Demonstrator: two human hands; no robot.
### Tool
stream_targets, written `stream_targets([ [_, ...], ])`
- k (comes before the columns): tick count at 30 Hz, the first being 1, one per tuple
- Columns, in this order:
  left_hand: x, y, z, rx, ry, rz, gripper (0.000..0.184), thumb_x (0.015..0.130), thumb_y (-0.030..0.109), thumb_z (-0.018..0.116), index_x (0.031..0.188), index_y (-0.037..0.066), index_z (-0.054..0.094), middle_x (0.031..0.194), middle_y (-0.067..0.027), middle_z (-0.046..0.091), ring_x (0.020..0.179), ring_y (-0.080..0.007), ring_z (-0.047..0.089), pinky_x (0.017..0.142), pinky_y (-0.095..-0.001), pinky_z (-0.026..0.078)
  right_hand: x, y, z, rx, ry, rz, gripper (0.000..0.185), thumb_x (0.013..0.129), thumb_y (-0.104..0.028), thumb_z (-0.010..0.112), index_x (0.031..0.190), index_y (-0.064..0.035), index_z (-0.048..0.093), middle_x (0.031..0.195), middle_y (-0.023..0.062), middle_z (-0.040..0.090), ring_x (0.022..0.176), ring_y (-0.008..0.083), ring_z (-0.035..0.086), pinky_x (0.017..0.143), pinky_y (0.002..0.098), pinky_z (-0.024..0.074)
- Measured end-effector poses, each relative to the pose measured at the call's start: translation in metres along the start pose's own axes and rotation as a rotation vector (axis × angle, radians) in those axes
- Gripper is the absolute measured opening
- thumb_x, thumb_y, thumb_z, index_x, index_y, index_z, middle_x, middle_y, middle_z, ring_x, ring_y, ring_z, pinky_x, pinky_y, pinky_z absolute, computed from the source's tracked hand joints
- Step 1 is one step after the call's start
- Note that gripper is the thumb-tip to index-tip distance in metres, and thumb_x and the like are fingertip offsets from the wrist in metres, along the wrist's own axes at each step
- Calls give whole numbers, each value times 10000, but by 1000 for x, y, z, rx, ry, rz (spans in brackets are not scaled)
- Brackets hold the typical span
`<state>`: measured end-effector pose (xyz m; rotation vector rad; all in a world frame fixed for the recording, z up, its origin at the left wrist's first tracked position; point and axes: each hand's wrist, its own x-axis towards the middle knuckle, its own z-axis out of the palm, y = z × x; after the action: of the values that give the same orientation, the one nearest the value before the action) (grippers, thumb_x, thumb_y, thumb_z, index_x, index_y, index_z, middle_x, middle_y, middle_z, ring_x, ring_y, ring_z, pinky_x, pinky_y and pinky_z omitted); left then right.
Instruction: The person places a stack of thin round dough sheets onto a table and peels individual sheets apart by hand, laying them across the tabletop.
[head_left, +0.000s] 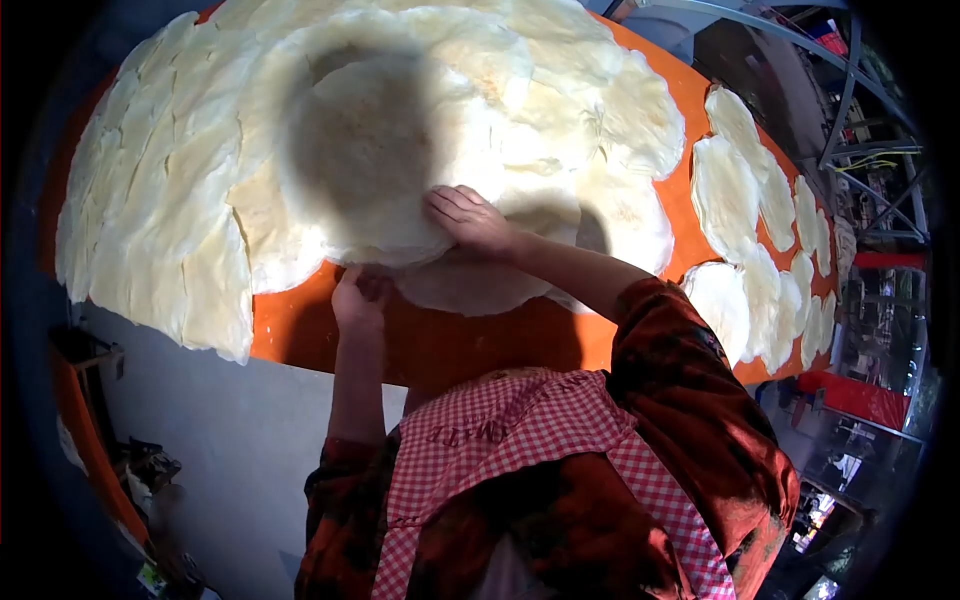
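Note:
Thin, pale round flatbreads lie overlapping on an orange-covered table. One round flatbread (375, 130) in front of me is partly darkened by a shadow. My right hand (470, 220) rests on its near right part, palm down with the fingers stretched out. At the near edge of that flatbread is my left hand (360, 297), its fingers curled and pinching at the rim; the fingertips are partly hidden. Below my right forearm, another flatbread (470, 285) lies in shade, partly covered by the upper one.
Overlapping flatbreads (150, 210) spread across the left and far side. More flatbreads (728, 185) lie on the right part of the orange table cover (450, 350). A metal frame (855, 100) stands beyond the right end. Pale floor (230, 430) shows below the near edge.

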<state>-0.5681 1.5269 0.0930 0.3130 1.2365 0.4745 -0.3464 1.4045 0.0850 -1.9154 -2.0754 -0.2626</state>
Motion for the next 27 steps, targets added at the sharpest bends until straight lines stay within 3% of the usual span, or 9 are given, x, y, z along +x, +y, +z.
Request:
stream_targets([
  [7,6,16,6,-109,-266,48,251,844,105,553,1084,31,550,1034,-96,582,973,-256,559,843,-435,490,15,-18,-19,-18,124,0,437,731,-129,541,1145,7,565,1184,162,554,1116,286,515,892,402,400],
  [11,1,38,20,-233,-499,48,298,870,131,504,1141,6,526,1120,-152,573,1071,-305,545,962,-475,465,19,-22,-1,-228,208,9,375,708,-154,578,1074,-87,626,1159,79,598,1067,234,562,863,390,427],
  [16,-18,19,13,-247,-543,50,261,859,137,510,1090,20,548,1102,-138,588,1061,-308,546,964,-482,443,32,24,19,407,-49,309,349,758,-102,572,1097,-150,641,1020,66,670,910,246,638,798,355,494],
  [17,2,-9,-12,-199,-579,29,228,868,149,496,1057,29,545,1075,-129,588,1035,-294,552,956,-464,440,48,25,-20,108,-107,113,304,764,-86,586,1056,-140,651,928,79,677,814,286,645,723,354,516],
  [18,8,-25,-29,-149,-619,12,200,878,161,482,1024,38,542,1047,-120,587,1008,-280,558,949,-446,438,59,19,-69,77,-310,132,274,755,-78,588,1013,-132,663,952,63,672,840,287,642,732,366,515],
  [19,-47,-44,-9,-94,-293,-65,164,862,175,503,976,62,535,1011,-97,589,986,-273,553,937,-431,427,46,22,-93,106,-196,104,259,758,-86,589,1004,-123,659,958,63,672,861,282,641,754,368,511],
  [21,-62,-87,-36,-23,-243,-290,200,840,187,535,997,64,538,1052,-107,581,1061,-281,528,974,-462,399,-4,30,-116,136,17,25,248,768,-107,579,1006,-113,649,977,53,670,905,260,638,798,370,500],
  [24,-87,-114,-27,1,-363,-142,285,828,201,561,1069,52,534,1145,-123,554,1143,-292,488,1016,-482,356,-107,27,-100,57,27,-69,280,795,-132,537,1058,-115,630,1080,10,641,1034,205,592,886,397,459],
  [27,-102,-128,-15,52,-391,-69,469,816,223,596,1227,36,468,1260,-131,493,1214,-295,432,1065,-495,292,-181,29,-32,23,-147,22,339,812,-155,526,1145,-122,585,1267,76,535,1218,228,459,1040,458,302],
])
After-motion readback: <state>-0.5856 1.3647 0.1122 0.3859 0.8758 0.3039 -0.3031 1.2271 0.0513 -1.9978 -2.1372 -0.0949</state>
